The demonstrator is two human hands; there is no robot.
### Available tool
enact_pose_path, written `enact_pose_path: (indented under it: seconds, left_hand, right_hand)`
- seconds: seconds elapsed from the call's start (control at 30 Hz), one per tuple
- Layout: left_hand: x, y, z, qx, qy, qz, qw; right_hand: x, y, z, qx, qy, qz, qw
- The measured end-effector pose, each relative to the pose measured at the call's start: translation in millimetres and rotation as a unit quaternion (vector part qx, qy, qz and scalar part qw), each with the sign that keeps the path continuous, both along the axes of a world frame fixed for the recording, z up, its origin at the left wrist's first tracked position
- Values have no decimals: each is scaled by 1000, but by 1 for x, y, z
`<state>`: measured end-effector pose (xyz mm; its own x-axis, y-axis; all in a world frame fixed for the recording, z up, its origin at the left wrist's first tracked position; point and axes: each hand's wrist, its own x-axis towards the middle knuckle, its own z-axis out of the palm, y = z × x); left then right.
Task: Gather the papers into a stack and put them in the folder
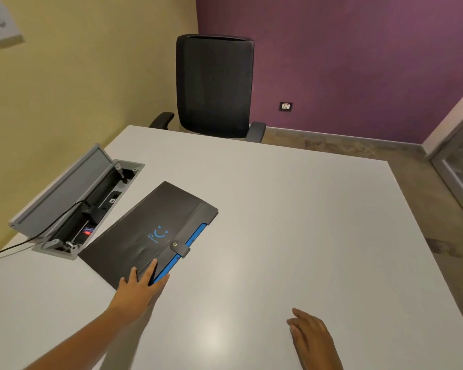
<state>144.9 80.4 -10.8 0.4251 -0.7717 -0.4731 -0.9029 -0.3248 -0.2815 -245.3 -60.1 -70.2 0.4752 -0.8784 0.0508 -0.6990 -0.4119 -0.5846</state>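
A white table (292, 222) fills the view. At about 9 o'clock a black folder (145, 231) with a blue edge and a snap tab lies flat on it, closed, angled toward 1 o'clock. Just beside it, toward 10 o'clock, a grey power-socket box (72, 206) is set into the tabletop with its lid tilted open, and a black cable (24, 243) runs out of it toward 8 o'clock.

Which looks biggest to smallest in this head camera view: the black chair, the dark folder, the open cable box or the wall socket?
1. Black chair and dark folder: too alike to rank, and the folder lies nearer.
2. Open cable box, slightly smaller.
3. Wall socket, smallest, also farthest.
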Motion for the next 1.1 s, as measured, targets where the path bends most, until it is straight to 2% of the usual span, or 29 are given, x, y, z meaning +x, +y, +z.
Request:
enact_pose_path:
  seconds: [0.23, 0.5, 0.9, 1.03, 1.1]
  left_hand:
    - [-9, -33, 0, 25, 50, 90, 994]
    - [-1, -58, 8, 8, 41, 150, 988]
    - [15, -64, -5, 1, 46, 167, 985]
    - [11, -70, 4, 5, 50, 170, 984]
    - [-5, -82, 14, -31, 64, 154, 985]
  right_hand:
    - [0, -1, 3, -11, -10, 27, 1000]
    - [0, -1, 6, -11, 0, 50, 999]
    - [1, -5, 7, 13, -6, 47, 999]
    - [2, -6, 3, -52, -5, 54, 997]
    - [6, -6, 4, -71, -7, 55, 996]
